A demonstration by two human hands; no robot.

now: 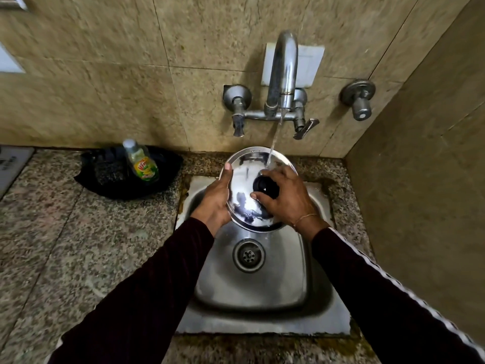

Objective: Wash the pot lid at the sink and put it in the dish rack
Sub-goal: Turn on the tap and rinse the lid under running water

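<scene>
Items counted: one steel sink [312, 321] with one drain [248, 255]. One pot lid [244, 179] bearing one black knob [265, 187]. Two hands: left hand [216, 199], right hand [287, 199]. One tap [283, 72], two lever handles, one separate wall valve [359, 99]. One soap bottle [141, 161]. One black tray [168, 158].

A tiled kitchen corner with a stone counter

Beige mottled wall tiles [105, 74] cover the far wall and meet a right-hand wall [433, 179] in the corner. A speckled granite counter [78, 245] spreads left. A white plate [309, 64] sits on the far wall, a window edge [8, 61] far left.
</scene>
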